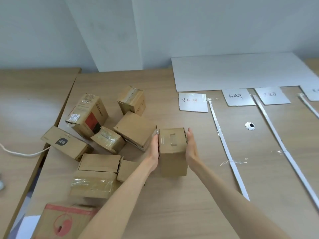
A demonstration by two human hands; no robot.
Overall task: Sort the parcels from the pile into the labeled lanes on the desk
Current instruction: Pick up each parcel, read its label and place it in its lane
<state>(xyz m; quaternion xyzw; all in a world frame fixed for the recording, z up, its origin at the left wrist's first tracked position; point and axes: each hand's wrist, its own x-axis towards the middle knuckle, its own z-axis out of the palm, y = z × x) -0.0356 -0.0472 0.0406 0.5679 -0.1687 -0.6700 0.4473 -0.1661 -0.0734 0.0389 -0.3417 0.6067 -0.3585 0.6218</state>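
Parcel pile [103, 144] is spread on the desk's [172, 213] left half. One box [172, 150] is set right of it, between both hands. Label cards [193, 102] and lane strips [227, 149] are laid farther right; a sheet [241, 73] lies behind them.

— Any writing you can read?
— Handwritten cards on the bench: the left card [193, 102] says 待处理, the one right of it [237, 97] 处理中. The next card [271, 95] is too faint, and the box prints are blurred.
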